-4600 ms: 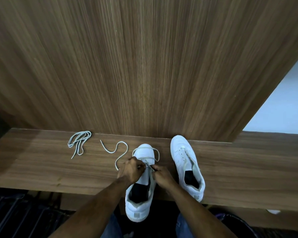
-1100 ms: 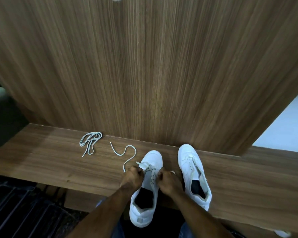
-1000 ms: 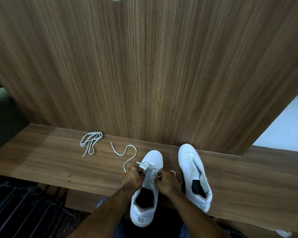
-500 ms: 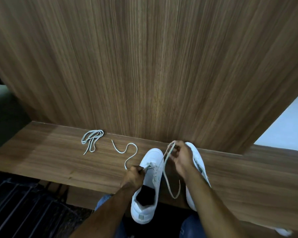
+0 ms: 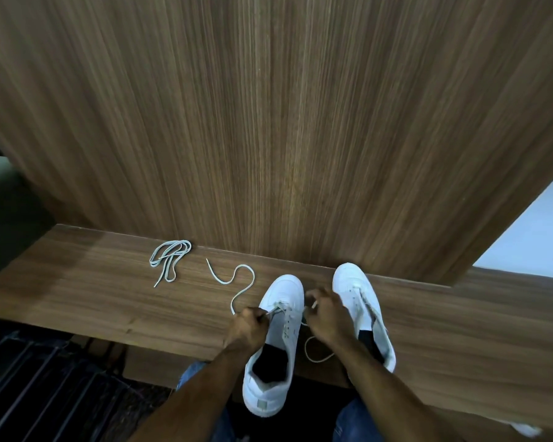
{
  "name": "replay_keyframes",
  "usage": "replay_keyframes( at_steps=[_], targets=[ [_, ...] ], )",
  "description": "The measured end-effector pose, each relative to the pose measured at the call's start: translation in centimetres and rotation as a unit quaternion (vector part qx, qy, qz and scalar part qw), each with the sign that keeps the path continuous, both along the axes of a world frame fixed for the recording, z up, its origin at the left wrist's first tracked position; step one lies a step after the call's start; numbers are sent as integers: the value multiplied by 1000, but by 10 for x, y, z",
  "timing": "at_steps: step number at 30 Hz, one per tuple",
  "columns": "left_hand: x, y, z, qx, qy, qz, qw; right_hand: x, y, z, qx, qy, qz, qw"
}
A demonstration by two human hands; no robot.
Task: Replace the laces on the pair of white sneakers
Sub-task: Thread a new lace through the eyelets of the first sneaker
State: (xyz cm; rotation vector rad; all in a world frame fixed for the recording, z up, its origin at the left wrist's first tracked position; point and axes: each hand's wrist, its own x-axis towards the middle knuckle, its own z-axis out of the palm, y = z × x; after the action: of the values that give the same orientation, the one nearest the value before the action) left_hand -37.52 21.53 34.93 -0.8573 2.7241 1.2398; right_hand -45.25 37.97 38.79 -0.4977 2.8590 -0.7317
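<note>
Currently the left sneaker (image 5: 276, 339) sits on the tabletop (image 5: 109, 301), heel overhanging the near edge, with the right sneaker (image 5: 361, 301) just beside it. Left hand (image 5: 248, 327) pinches the lace (image 5: 237, 282) at the lower eyelets — its free end snakes off to the left. Right hand (image 5: 328, 315) grips the other lace end (a loop hangs below). A bundled spare lace (image 5: 168, 258) lies well apart, near the wooden panel (image 5: 268, 122).

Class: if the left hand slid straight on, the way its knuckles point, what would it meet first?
Probably the near sneaker: the left hand, pinching the lace, already sits against its side. Depth is unclear.
</note>
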Motion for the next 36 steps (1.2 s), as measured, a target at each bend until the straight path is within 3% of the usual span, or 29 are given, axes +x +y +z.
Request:
replay_keyframes(
  at_steps=[2,6,11,14,18,23,26,31,36],
  targets=[
    [1,0,-1,-3,2,2,1000,8,-10,-9,77,11,63,995],
    [1,-1,-1,-3,-1,0,1000,20,-19,-18,129,23,68,989],
    [0,-1,-1,-14,-16,-7,1000,5,-9,-2,39,-56,16,998],
    [-2,4,-2,-1,-24,-13,1000,-2,2,3,32,-82,9,996],
    [-5,0,-3,15,-26,-26,999,5,4,-5,42,-49,12,998],
    [-24,-15,5,137,-46,-53,988,15,-2,-11,36,-6,19,999],
    [-35,-24,-1,157,-70,-56,984,19,-3,-13,30,2,11,999],
    [-34,-27,-3,64,-66,-137,986,12,2,-13,37,9,-3,999],
    [-21,-19,4,-102,-80,-159,979,8,-2,-9,59,9,6,998]
  ],
)
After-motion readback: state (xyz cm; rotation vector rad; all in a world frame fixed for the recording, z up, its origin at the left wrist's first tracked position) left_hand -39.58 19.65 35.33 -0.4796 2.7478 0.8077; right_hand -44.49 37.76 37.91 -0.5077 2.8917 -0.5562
